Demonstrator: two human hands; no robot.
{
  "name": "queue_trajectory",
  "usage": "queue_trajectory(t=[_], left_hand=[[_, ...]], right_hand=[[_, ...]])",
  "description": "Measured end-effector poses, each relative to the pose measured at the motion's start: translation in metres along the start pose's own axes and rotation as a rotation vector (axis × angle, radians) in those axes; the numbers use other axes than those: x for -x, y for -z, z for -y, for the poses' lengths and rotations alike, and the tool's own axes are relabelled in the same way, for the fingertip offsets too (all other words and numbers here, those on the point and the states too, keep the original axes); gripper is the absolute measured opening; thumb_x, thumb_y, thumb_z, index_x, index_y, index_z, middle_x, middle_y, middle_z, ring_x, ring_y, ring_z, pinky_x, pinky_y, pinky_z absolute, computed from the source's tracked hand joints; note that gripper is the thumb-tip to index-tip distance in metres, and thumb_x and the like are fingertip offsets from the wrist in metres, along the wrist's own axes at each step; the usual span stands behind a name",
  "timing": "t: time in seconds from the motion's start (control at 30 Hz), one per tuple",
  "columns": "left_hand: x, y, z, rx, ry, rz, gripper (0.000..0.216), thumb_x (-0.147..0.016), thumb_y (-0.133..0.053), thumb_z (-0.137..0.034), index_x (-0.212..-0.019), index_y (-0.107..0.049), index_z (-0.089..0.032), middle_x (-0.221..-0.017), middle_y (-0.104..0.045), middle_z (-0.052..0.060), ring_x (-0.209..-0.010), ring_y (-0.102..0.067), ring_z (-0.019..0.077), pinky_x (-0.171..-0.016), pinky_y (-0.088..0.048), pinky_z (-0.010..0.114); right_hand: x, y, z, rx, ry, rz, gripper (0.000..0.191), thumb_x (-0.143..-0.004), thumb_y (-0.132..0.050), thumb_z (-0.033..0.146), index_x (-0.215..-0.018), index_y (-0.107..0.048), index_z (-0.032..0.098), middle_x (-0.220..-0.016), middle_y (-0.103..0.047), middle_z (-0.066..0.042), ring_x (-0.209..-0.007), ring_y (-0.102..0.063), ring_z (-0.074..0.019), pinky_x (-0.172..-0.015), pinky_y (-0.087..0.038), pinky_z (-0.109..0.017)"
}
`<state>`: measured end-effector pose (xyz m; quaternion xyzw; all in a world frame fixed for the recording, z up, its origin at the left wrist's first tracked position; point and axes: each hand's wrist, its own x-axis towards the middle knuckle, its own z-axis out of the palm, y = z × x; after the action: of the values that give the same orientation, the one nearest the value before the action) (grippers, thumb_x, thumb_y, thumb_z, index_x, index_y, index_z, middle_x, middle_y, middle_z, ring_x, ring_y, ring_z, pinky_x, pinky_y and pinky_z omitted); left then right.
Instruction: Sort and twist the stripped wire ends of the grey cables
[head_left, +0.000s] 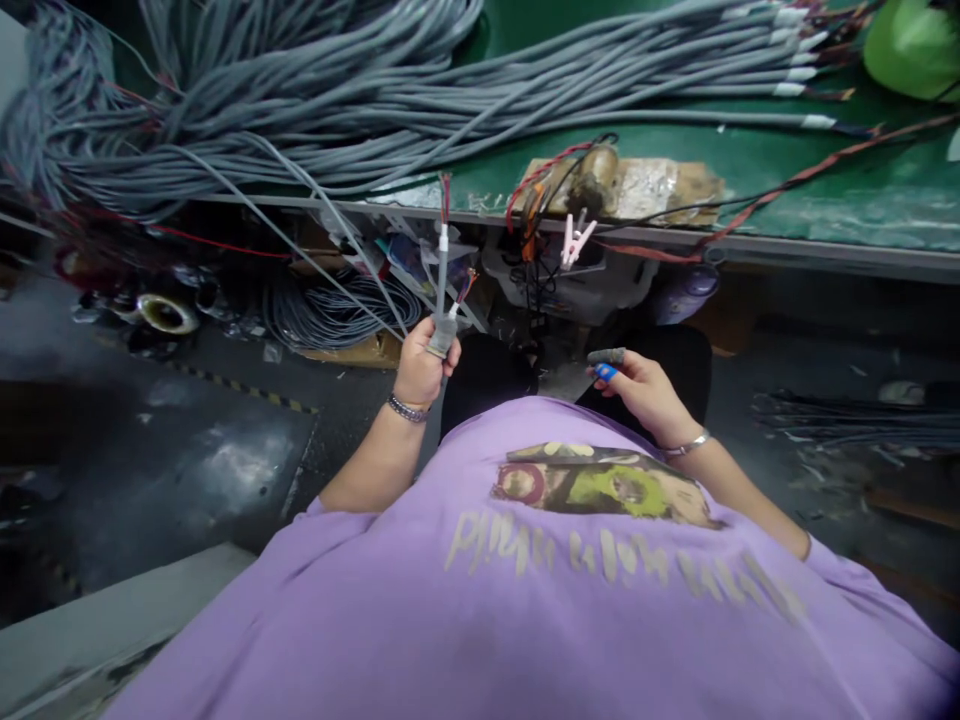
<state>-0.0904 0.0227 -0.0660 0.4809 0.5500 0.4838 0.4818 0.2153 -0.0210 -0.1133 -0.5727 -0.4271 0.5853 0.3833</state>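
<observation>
My left hand point(421, 368) is closed around grey cables point(442, 278). One cable end points up toward the bench edge, with a white collar and thin reddish wires fanning from its tip. A second, shorter end point(455, 306) with coloured wires leans right beside it. A greyish wrapped piece point(442, 334) shows at the fingers; its kind is unclear. My right hand point(651, 392) is apart from the cables, above the lap. Its thumb, wrapped in blue, meets a finger covered in grey wrap. Whatever may be pinched between them is hidden.
Many grey cables point(360, 110) lie over the green bench point(795, 190). At its front edge are cardboard point(690, 185) and a pink clip point(576, 242). A green container point(911, 50) stands at back right. Under the bench are a coiled cable bundle point(337, 310) and a purple bottle point(686, 293).
</observation>
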Motion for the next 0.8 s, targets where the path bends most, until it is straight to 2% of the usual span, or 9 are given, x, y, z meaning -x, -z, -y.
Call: queue_trajectory(t=[0.17,0.33,0.8], left_hand=[[0.000,-0.003,0.006,-0.098,0.007,0.073,0.040,-0.077,-0.068,-0.056,-0.074,-0.054,-0.019,-0.048,-0.052,-0.006,-0.036,-0.040,0.0039,-0.035,-0.027,0.016],[0.000,-0.004,0.008,-0.096,-0.020,0.054,0.040,-0.078,-0.067,-0.057,-0.076,-0.056,-0.018,-0.049,-0.052,-0.006,-0.035,-0.039,0.0038,-0.034,-0.027,0.015],[0.027,0.002,-0.014,-0.167,-0.004,0.001,0.044,-0.076,-0.069,-0.059,-0.076,-0.057,-0.017,-0.049,-0.053,-0.006,-0.034,-0.040,0.0034,-0.033,-0.028,0.015]], right_hand=[[0.002,-0.002,-0.011,0.090,0.007,0.083,0.028,-0.078,-0.067,0.037,-0.098,-0.069,0.017,-0.084,-0.071,-0.005,-0.067,-0.063,-0.0141,-0.060,-0.052,-0.028],[-0.004,0.001,-0.014,0.253,0.097,0.198,0.022,-0.082,-0.062,0.033,-0.095,-0.070,0.018,-0.079,-0.070,-0.004,-0.069,-0.063,-0.0159,-0.066,-0.054,-0.031],[-0.011,0.002,-0.032,0.434,0.222,0.265,0.022,-0.087,-0.057,0.029,-0.101,-0.071,0.019,-0.090,-0.075,-0.006,-0.077,-0.068,-0.0194,-0.073,-0.056,-0.033]])
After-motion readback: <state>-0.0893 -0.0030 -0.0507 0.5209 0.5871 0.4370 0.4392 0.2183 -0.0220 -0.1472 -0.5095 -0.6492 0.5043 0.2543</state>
